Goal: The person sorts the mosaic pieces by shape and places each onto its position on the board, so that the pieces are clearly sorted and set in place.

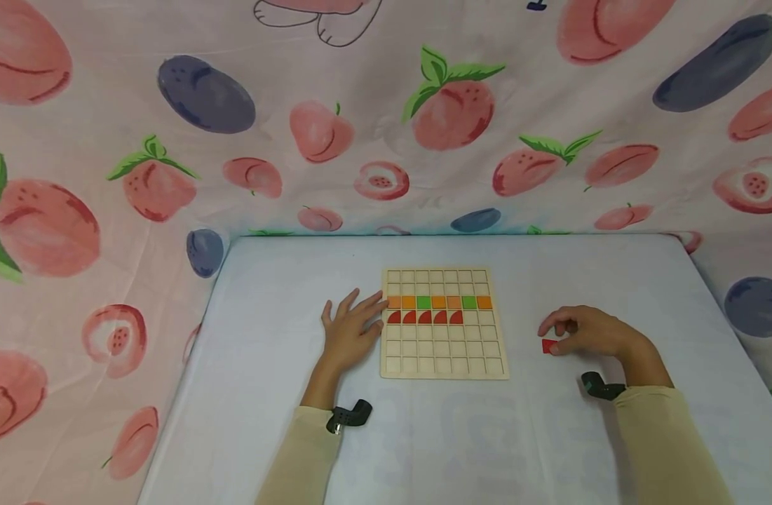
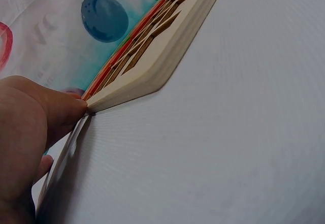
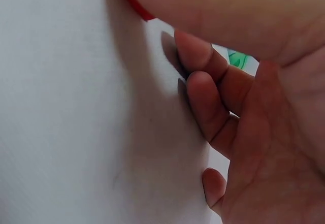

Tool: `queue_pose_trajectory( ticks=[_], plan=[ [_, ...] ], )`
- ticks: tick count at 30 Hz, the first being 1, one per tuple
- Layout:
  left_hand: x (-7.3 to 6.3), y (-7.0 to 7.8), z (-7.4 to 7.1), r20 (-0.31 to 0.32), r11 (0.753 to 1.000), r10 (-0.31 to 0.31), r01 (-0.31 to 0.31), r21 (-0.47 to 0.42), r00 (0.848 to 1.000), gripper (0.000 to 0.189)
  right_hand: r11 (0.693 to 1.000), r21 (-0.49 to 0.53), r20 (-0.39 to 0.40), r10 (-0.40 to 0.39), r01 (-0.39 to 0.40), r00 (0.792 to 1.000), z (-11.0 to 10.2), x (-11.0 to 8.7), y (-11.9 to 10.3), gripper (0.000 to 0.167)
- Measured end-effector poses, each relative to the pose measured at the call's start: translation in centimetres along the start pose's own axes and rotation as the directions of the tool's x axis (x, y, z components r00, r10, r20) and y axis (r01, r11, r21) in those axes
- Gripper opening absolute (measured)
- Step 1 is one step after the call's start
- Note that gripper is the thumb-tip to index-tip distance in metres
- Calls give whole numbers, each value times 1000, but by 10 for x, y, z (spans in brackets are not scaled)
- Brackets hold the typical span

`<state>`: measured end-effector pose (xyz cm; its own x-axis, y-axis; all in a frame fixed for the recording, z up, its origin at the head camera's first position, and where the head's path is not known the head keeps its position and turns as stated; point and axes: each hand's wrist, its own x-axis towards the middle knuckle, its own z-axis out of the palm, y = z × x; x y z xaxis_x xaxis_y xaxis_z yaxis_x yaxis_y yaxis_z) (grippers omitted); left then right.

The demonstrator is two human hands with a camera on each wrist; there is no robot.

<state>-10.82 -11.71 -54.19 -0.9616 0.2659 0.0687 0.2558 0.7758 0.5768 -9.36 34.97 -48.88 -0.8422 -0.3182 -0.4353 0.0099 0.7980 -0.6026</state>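
Note:
A square wooden grid board (image 1: 444, 372) lies on the white table, with one row of orange and green tiles (image 1: 423, 302) across it. Below that row sit several red quarter-round pieces (image 1: 425, 318), starting from the left. My left hand (image 1: 350, 333) rests at the board's left edge, fingers spread; in the left wrist view its thumb (image 2: 66, 109) touches the board's side near a corner. Right of the board, my right hand (image 1: 590, 333) has its thumb on a small red tile (image 1: 546, 345) at the table. Its index finger is bent above the tile, apart from it.
The white table (image 1: 449, 442) extends around the board, its back edge against a fruit-print cloth (image 1: 379, 126). Dark wrist cameras (image 1: 354, 414) are strapped near both sleeve cuffs.

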Motion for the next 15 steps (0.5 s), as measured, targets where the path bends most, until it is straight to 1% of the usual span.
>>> queue_pose_trajectory(
  ticks=[5,9,12,15],
  plan=[
    [1,-1,1,-3,1000,-1,1,1,1000,43,1000,3,-10,-13,13,1000,0,0,0,23],
    [1,-1,1,-5,1000,0,0,-3,1000,43,1000,2,-31,-24,24,999,1,2,1,24],
    [1,-2,2,1,1000,-3,3,-3,1000,43,1000,0,-49,-18,18,999,3,3,1,25],
    [1,-2,2,3,1000,-8,8,-2,1000,43,1000,-10,-70,15,-16,997,6,4,1,28]
  ],
)
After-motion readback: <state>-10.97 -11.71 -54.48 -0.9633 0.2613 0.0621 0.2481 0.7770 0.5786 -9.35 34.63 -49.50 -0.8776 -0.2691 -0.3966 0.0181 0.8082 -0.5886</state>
